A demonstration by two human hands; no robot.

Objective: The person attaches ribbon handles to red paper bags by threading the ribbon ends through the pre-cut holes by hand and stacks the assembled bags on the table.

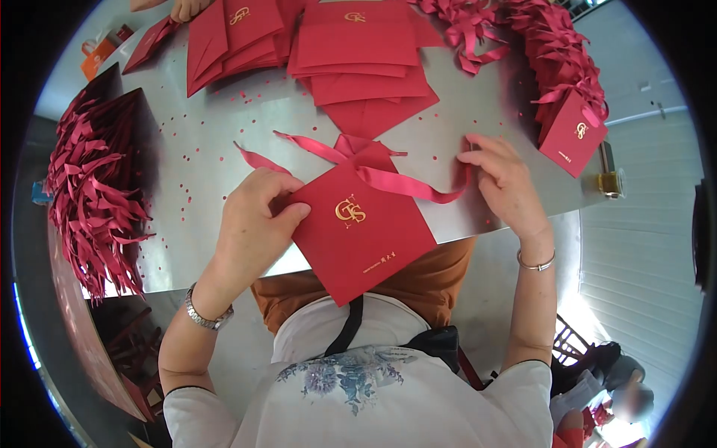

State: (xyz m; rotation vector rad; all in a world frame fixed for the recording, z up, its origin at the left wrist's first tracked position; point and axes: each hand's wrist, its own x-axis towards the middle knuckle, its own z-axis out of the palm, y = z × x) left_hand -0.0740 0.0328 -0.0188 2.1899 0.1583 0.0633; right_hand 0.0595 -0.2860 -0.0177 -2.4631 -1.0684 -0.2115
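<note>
A flat red paper gift bag [366,231] with a gold logo is tilted over the table's near edge. My left hand [258,220] grips it by its left side, thumb on the front. A pink-red ribbon [411,185] runs from the top of the bag to the right, its end curving up to my right hand [504,179]. The fingers of that hand are pinched at the ribbon's end. Other ribbon tails [310,145] lie loose behind the bag's top corner.
Stacks of red bags [355,56] lie at the back of the metal table [202,246]. Ribboned bags are piled at left [97,194] and right [571,134]. Small red paper dots are scattered about. Another person's hand [189,9] shows at top left.
</note>
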